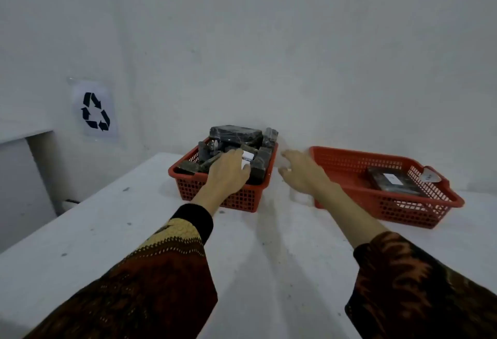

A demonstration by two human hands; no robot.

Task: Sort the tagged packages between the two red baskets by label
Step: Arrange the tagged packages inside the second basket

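Two red baskets stand on a white table. The left basket [215, 196] is heaped with several dark wrapped packages [236, 134]. My left hand [228, 174] reaches into it and rests on a package with a white tag [248, 156]; whether the fingers grip it is hidden. My right hand [301, 172] hovers with fingers apart and nothing in it, in the gap between the baskets. The right basket [349, 161] holds one dark package with a white label [392, 181], and a white tag [430, 176] is fixed on its far right rim.
The white table [134, 231] runs into a corner of white walls. A paper sign with a black recycling symbol [95, 111] hangs on the left wall. A grey ledge [24, 137] lies beyond the table's left edge.
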